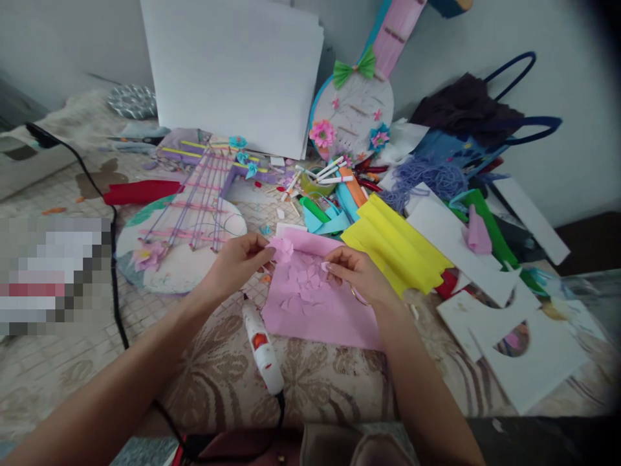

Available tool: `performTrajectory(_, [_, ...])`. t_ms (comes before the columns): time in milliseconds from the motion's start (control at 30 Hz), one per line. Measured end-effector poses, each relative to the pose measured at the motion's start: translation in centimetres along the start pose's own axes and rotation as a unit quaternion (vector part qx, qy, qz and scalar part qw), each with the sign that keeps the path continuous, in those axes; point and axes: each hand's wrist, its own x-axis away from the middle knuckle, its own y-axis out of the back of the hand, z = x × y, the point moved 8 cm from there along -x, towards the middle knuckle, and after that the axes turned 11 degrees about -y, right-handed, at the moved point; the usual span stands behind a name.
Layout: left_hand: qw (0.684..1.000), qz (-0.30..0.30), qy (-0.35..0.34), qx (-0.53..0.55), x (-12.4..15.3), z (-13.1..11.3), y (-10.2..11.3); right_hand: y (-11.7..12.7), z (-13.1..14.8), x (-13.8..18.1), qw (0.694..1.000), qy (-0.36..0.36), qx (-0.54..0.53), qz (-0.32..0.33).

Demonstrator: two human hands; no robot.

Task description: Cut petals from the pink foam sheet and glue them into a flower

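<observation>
My left hand pinches a pink paper flower by its left side. On the right, my right hand has thumb and finger closed on a small pale pink paper petal. Both hands are above a pink paper sheet, where several loose cut petals lie scattered. A white glue gun rests on the cloth below my left hand, its dark tip pointing up toward the petals and its cord trailing down.
A paper guitar with purple strings lies at left; a round-bodied one leans on the wall. Yellow paper, white board offcuts and purple yarn crowd the right. A black cable crosses the left side.
</observation>
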Motion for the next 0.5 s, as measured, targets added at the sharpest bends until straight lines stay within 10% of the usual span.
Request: performTrajectory(500, [0.999,0.023,-0.005,0.026,0.2,-0.1,-1.0,-1.6,-0.3,-0.2,0.994,-0.033,-0.094,-0.039])
